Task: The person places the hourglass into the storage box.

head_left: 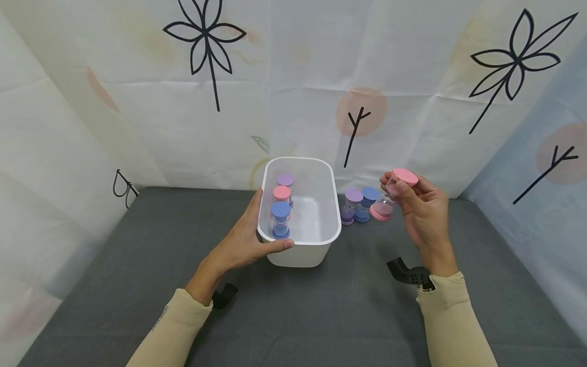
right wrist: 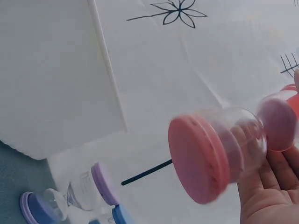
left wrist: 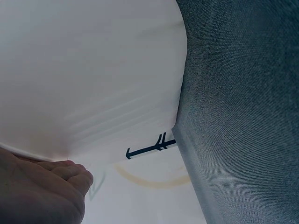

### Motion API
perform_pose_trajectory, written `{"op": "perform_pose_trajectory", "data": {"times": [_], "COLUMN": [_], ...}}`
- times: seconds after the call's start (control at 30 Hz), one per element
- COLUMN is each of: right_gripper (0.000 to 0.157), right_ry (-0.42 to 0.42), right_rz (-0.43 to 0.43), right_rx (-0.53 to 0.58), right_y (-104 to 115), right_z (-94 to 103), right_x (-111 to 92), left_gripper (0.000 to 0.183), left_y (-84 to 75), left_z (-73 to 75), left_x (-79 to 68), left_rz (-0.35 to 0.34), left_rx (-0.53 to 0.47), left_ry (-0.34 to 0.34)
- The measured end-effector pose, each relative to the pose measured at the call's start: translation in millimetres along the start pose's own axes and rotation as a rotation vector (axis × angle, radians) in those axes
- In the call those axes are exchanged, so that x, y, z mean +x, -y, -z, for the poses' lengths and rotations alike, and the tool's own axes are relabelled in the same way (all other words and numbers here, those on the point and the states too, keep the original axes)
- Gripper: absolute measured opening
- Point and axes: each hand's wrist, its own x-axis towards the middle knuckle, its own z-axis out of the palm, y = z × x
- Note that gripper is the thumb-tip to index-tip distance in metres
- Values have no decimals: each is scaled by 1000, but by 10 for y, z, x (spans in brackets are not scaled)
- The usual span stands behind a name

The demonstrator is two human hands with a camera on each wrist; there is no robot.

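My right hand (head_left: 424, 209) pinches a pink-capped hourglass (right wrist: 198, 158) and holds it tilted above the table, right of the white bin. The upper pink cap (head_left: 405, 177) shows at my fingertips, and pink sand sits in the clear bulbs. My left hand (head_left: 243, 234) rests against the near left corner of the white bin (head_left: 299, 255), fingers along its left wall and thumb across the front rim. In the bin, along its left side, stand a blue hourglass (head_left: 281, 220), a pink hourglass (head_left: 282, 193) and a purple hourglass (head_left: 285, 180).
Right of the bin, a purple hourglass (head_left: 351, 206) and a blue hourglass (head_left: 368, 204) stand side by side on the grey table (head_left: 321, 316). Close behind the bin hangs a printed white cloth (head_left: 298, 117). Each wrist wears a black strap (head_left: 408, 274).
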Motion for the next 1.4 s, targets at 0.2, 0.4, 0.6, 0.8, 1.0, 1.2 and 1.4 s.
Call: {"op": "perform_pose_trajectory", "data": {"times": [0.2, 0.4, 0.6, 0.8, 1.0, 1.2, 1.4], "right_gripper": [28, 31, 36, 39, 37, 34, 36], "right_ry": [46, 113, 182, 244, 366, 478, 605], "right_rz": [-52, -133, -186, -194, -218, -281, -356], "right_rx": [-33, -216, -410, -486, -503, -562, -572], "right_y": [12, 40, 46, 68, 37, -187, -517], "right_z": [-58, -167, -360, -561, -778, -973, -1077], "right_x": [-23, -59, -100, -63, 116, 252, 275], "left_gripper": [124, 123, 124, 125, 124, 124, 126], "left_y": [-2, 1, 20, 22, 23, 25, 16], "left_z": [0, 3, 2, -5, -3, 0, -3], "left_x": [-10, -11, 7, 12, 18, 13, 5], "left_rz": [7, 11, -1, 5, 3, 12, 34], "left_rx": [11, 23, 16, 14, 5, -2, 15], "left_ry": [1, -1, -1, -4, 1, 5, 6]}}
